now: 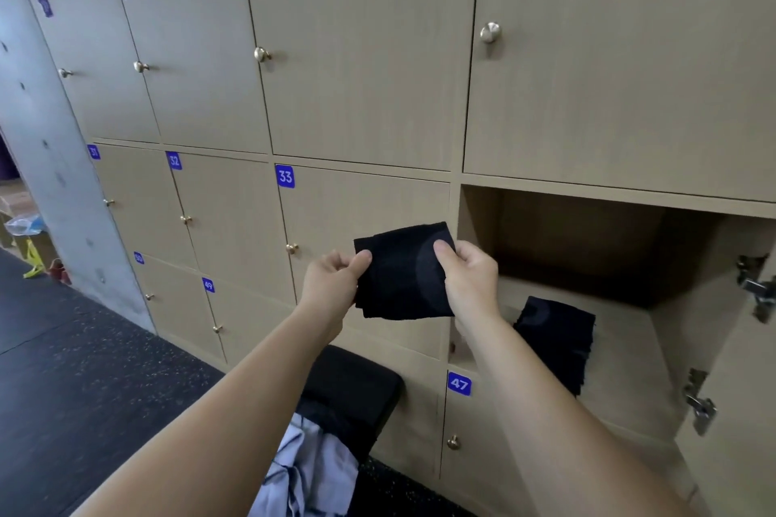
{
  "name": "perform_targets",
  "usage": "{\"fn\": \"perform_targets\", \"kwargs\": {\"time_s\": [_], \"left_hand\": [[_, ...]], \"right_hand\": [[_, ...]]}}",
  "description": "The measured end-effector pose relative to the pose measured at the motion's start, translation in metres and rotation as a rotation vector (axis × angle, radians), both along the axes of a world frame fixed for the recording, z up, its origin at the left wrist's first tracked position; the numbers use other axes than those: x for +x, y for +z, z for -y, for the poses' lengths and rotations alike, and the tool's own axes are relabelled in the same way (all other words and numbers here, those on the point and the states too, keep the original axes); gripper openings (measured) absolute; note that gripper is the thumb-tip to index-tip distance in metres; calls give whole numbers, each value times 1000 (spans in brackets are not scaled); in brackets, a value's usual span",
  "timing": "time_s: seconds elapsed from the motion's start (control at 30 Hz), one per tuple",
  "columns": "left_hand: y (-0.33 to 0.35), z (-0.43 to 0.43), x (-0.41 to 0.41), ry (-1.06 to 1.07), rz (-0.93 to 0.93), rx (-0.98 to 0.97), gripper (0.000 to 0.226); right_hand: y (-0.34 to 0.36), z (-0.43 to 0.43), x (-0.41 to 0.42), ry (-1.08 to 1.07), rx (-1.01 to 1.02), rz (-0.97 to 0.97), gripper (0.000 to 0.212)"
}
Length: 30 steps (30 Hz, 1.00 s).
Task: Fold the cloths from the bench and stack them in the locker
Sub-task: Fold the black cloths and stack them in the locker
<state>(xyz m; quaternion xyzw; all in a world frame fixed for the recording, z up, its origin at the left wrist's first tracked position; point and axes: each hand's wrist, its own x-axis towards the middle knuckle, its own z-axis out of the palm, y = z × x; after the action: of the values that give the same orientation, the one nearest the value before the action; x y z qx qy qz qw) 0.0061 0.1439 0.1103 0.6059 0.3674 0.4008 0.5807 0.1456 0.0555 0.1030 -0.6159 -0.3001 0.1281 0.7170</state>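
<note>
Lying nearest, at 6 o'clock, a pale blue-white cloth (pixel 310 470) is crumpled on the black padded worktop (pixel 357 382), whose far end sits close to the locker wall. Above it two bare forearms reach forward. The left hand (pixel 336 285) pinches the left edge of a folded black cloth (pixel 403 277) between thumb and curled fingers. The right hand (pixel 470 281) grips the right edge the same way, thumb on the front face. The cloth hangs in the air near the picture's centre, in front of a closed door and just left of the open locker (pixel 588 231), not inside it.

At 3 o'clock that locker gapes, its back wall in shadow. On its floor, toward the front left, lies a stack of black cloths (pixel 554 340), partly hidden by the right forearm. The locker's door (pixel 747 369) stands swung out at 4 o'clock, with two metal hinges (pixel 751 285) on its inner side. Below the opening a closed door carries a blue plate 47 (pixel 458 383) and a brass knob (pixel 453 442).

The rest of the wall is pale wood doors with round knobs and blue number plates, 33 (pixel 285 176) at 10 o'clock among them. A dark speckled floor (pixel 84 369) runs off at 8 o'clock to a grey concrete pillar (pixel 42 139) at 9 o'clock. Beyond it are small bright items too far off to identify.
</note>
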Motion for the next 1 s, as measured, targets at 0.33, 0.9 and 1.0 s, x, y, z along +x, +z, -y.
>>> {"fn": "perform_targets", "kwargs": {"time_s": [0.33, 0.9, 1.0], "left_hand": [[-33, 40, 70, -293, -104, -80, 43], [-91, 54, 211, -510, -329, 58, 35], [-88, 47, 241, -532, -324, 109, 35]], "right_hand": [[-36, 45, 55, -191, -72, -20, 20], [-116, 115, 191, -414, -396, -3, 23], [-113, 109, 219, -441, -414, 37, 18]]}}
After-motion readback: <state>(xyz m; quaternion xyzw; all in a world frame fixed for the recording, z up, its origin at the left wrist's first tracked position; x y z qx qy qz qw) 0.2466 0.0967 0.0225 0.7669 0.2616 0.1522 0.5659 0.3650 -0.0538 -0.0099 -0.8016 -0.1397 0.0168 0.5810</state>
